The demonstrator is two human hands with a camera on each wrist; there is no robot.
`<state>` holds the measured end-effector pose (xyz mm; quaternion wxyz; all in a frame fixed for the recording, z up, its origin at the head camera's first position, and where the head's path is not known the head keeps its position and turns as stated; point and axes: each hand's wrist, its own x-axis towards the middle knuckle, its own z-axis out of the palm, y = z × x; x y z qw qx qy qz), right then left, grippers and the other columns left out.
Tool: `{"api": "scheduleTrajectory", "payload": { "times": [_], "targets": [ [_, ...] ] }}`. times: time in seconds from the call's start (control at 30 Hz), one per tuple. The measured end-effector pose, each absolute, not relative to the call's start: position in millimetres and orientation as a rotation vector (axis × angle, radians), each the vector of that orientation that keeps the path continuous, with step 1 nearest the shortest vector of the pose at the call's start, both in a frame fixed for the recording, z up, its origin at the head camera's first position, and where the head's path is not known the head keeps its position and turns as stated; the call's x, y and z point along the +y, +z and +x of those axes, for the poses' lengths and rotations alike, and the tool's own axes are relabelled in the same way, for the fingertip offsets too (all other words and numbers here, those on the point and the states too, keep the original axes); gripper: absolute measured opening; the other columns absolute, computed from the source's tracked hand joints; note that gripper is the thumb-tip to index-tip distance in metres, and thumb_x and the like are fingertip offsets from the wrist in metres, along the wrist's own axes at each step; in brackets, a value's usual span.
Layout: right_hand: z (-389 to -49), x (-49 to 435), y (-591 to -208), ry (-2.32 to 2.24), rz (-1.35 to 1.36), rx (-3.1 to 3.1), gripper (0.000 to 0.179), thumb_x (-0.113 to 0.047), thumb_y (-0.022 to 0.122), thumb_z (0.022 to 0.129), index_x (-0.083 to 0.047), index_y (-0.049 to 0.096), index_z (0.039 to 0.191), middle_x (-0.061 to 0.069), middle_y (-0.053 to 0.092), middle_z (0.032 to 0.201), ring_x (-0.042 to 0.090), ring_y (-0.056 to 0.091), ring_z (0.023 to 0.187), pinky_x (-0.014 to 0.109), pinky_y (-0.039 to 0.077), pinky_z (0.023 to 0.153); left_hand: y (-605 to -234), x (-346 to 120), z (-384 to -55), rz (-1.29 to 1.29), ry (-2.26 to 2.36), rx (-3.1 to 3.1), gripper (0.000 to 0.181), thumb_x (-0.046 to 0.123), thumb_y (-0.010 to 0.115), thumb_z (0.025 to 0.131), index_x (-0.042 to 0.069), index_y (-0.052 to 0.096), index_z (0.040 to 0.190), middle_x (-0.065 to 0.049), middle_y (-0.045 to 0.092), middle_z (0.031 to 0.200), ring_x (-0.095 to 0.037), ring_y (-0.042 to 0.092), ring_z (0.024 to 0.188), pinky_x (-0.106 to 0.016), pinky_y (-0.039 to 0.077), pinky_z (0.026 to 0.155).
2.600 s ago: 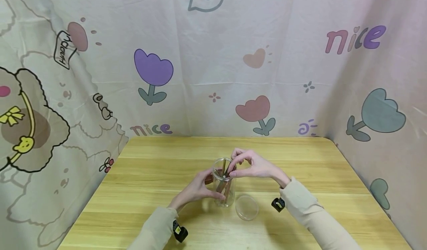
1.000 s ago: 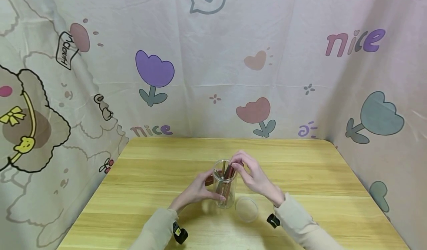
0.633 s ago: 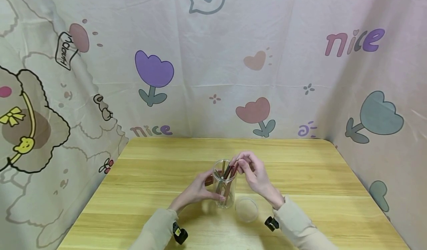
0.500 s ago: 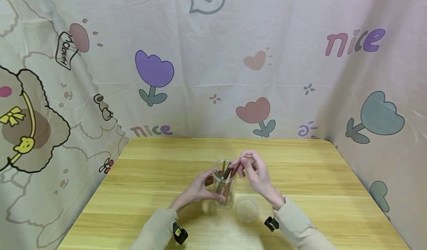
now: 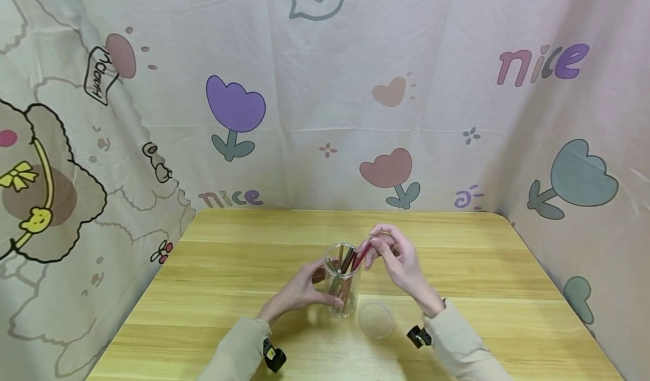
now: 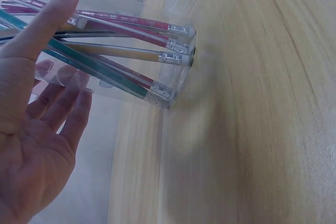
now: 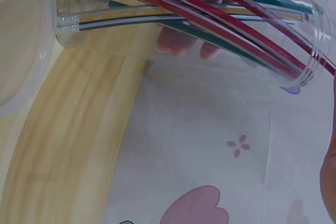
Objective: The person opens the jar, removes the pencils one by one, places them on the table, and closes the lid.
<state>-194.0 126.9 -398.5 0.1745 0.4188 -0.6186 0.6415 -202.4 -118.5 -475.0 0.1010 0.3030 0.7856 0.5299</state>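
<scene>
A clear jar stands on the table, holding several pencils in red, green, yellow and dark colours. In the left wrist view their eraser ends sit at the jar's bottom. My left hand wraps round the jar's side, thumb in front. Above the rim my right hand pinches the upper end of a red pencil, which leans out to the right. Its lower part is inside the jar, as the right wrist view shows. Only an edge of the right hand shows in that view.
A round clear lid lies on the wooden table just right of the jar. Patterned cloth hangs behind the table and at both sides. A black wrist camera is strapped to each sleeve.
My right hand has turned over at the rim and moved slightly up and right, drawing the red pencil further out of the jar. The left hand and jar stay in place.
</scene>
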Motion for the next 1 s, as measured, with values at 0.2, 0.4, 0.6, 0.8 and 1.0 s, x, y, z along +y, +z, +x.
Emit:
{"api": "scheduleTrajectory", "payload": {
  "times": [0.2, 0.4, 0.6, 0.8, 1.0],
  "targets": [
    [-193.0, 129.9, -396.4, 1.788, 1.153, -1.746, 0.016, 0.012, 0.048, 0.099, 0.023, 0.05, 0.111, 0.033, 0.066, 0.087, 0.013, 0.069, 0.062, 0.028, 0.062, 0.055, -475.1, -118.5, -202.7, 0.897, 1.561, 2.329, 0.085, 0.023, 0.091, 0.07, 0.017, 0.05, 0.145, -0.007, 0.063, 0.14, -0.028, 0.06, 0.13, -0.041, 0.049, 0.114],
    [-192.9, 133.9, -392.8, 1.753, 1.133, -1.751, 0.018, 0.015, 0.05, 0.096, 0.023, 0.052, 0.112, 0.033, 0.066, 0.087, 0.011, 0.07, 0.064, 0.027, 0.063, 0.057, -475.7, -119.1, -202.7, 0.902, 1.559, 2.337, 0.084, 0.022, 0.091, 0.07, 0.015, 0.051, 0.144, -0.007, 0.064, 0.139, -0.027, 0.061, 0.129, -0.041, 0.049, 0.114],
    [-194.6, 140.2, -385.6, 1.739, 1.12, -1.675, 0.02, 0.014, 0.051, 0.096, 0.026, 0.05, 0.112, 0.022, 0.073, 0.089, 0.008, 0.071, 0.067, 0.025, 0.063, 0.059, -476.0, -119.2, -201.8, 0.895, 1.552, 2.349, 0.085, 0.023, 0.091, 0.071, 0.015, 0.051, 0.145, -0.006, 0.064, 0.139, -0.027, 0.061, 0.129, -0.04, 0.049, 0.114],
    [-196.8, 144.7, -381.1, 1.735, 1.103, -1.56, 0.021, 0.016, 0.052, 0.095, 0.025, 0.051, 0.114, 0.0, 0.077, 0.098, 0.009, 0.071, 0.067, 0.023, 0.063, 0.061, -476.1, -119.1, -201.6, 0.89, 1.554, 2.342, 0.085, 0.022, 0.091, 0.071, 0.015, 0.05, 0.145, -0.006, 0.064, 0.138, -0.027, 0.06, 0.13, -0.04, 0.049, 0.114],
    [-196.5, 148.9, -375.4, 1.737, 1.047, -1.519, 0.028, 0.023, 0.053, 0.09, 0.022, 0.053, 0.118, 0.002, 0.077, 0.096, 0.009, 0.07, 0.067, 0.022, 0.061, 0.058, -475.4, -119.0, -201.9, 0.922, 1.546, 2.347, 0.085, 0.024, 0.091, 0.072, 0.016, 0.05, 0.145, -0.006, 0.063, 0.14, -0.027, 0.059, 0.131, -0.039, 0.048, 0.115]
  ]
}}
